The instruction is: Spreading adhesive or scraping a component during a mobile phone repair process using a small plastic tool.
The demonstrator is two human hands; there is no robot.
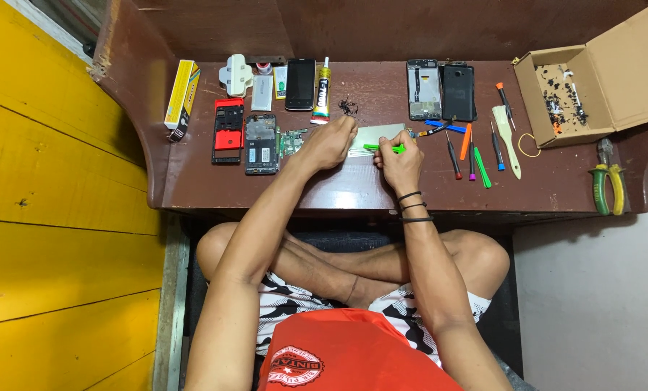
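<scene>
My left hand [330,143] rests on the left end of a flat grey phone panel [379,134] lying on the brown desk [353,188], fingers curled on its edge. A green-handled tool [382,148] is gripped in my right hand [400,161], which lays it across the panel's near edge. Black bands circle my right wrist.
Left of my hands lie an opened phone [261,143], a red phone frame [228,130], a circuit board [291,141], a black phone [300,84] and a glue tube [322,93]. To the right are phone shells [440,90], several screwdrivers [476,152], a cardboard box [592,80] and pliers [608,177].
</scene>
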